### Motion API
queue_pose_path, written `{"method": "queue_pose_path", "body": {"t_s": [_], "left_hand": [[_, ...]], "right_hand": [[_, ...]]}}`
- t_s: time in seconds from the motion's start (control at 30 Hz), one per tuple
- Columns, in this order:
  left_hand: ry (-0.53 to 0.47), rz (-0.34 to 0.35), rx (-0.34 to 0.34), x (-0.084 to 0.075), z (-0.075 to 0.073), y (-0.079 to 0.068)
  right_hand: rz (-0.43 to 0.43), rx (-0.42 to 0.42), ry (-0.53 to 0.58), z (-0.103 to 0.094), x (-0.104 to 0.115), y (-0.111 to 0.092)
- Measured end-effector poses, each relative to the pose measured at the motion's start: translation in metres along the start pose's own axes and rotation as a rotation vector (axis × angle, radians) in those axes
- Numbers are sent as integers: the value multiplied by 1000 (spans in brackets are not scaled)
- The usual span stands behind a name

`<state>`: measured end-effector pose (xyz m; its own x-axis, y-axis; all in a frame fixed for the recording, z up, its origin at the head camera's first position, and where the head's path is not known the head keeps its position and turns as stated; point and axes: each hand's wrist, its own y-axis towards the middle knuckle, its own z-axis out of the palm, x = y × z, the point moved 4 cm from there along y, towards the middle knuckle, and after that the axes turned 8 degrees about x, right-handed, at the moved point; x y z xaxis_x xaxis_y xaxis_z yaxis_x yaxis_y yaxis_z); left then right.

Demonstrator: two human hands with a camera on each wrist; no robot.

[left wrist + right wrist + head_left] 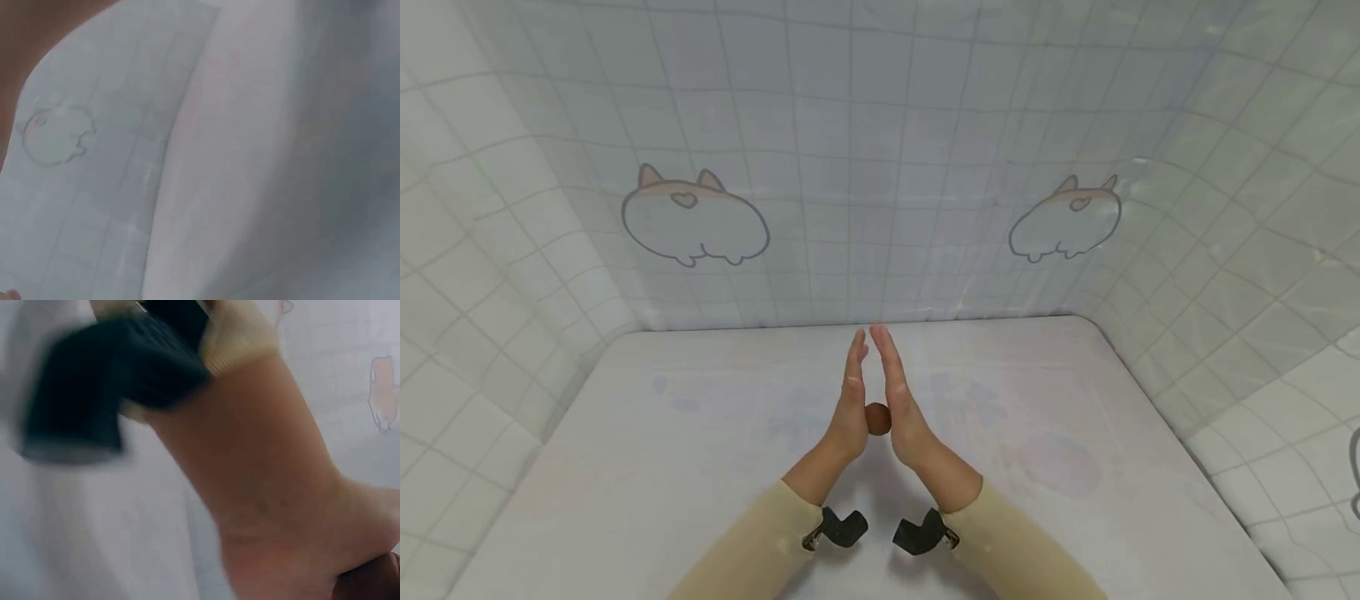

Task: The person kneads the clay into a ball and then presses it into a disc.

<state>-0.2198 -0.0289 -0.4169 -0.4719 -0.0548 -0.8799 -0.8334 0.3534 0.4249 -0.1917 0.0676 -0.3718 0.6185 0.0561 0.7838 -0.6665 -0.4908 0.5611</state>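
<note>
A small round brown ball [877,419] sits between the heels of my two palms in the head view. My left hand [850,417] stands on edge with straight fingers, its palm against the ball's left side. Facing it, my right hand [904,417] presses from the other side, also with fingers straight and pointing forward. The fingertips lean towards each other with a narrow gap. In the right wrist view, part of the brown ball [369,581] shows at the lower right, under a bare wrist.
Beneath the hands spreads a pale table surface [700,450] with faint coloured prints. A white grid-patterned curtain [880,208] with dog drawings closes off the back and sides. Dark wrist cameras [844,529] stick inward from both cream sleeves [760,542].
</note>
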Motion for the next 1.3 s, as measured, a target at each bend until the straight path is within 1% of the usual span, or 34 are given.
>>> {"method": "queue_pose_path", "body": {"t_s": [0.07, 0.13, 0.2, 0.27, 0.33, 0.43, 0.6, 0.7, 0.8, 0.93, 1.1, 1.2, 1.3], "left_hand": [[3, -15, 54, -1, 7, -5], [-15, -25, 100, -2, 13, -9], [-51, -26, 131, -5, 17, -12], [-84, -6, 153, -8, 19, -14], [-97, 23, 163, -11, 20, -16], [-123, 55, 159, -15, 21, -18], [-186, 118, 109, -20, 17, -18], [-210, 126, 92, -21, 16, -17], [-196, 116, 76, -20, 14, -14], [-139, 101, 35, -17, 9, -10], [-38, 91, -21, -14, 3, -6], [-19, 73, -32, -12, 1, -4], [-6, 59, -27, -9, 0, -4]], "right_hand": [[41, -8, -19, -4, -2, 3], [71, -19, -47, -8, -6, 5], [89, -32, -69, -12, -11, 8], [105, -46, -87, -16, -14, 11], [121, -54, -92, -19, -18, 13], [157, -49, -72, -20, -26, 15], [226, 0, -35, -16, -43, 12], [264, 27, -1, -11, -51, 8], [280, 46, 21, -6, -54, 4], [257, 67, 10, 1, -54, -1], [193, 70, -19, 9, -47, -7], [133, 57, -45, 12, -40, -9], [48, 35, -84, 13, -32, -9]]}}
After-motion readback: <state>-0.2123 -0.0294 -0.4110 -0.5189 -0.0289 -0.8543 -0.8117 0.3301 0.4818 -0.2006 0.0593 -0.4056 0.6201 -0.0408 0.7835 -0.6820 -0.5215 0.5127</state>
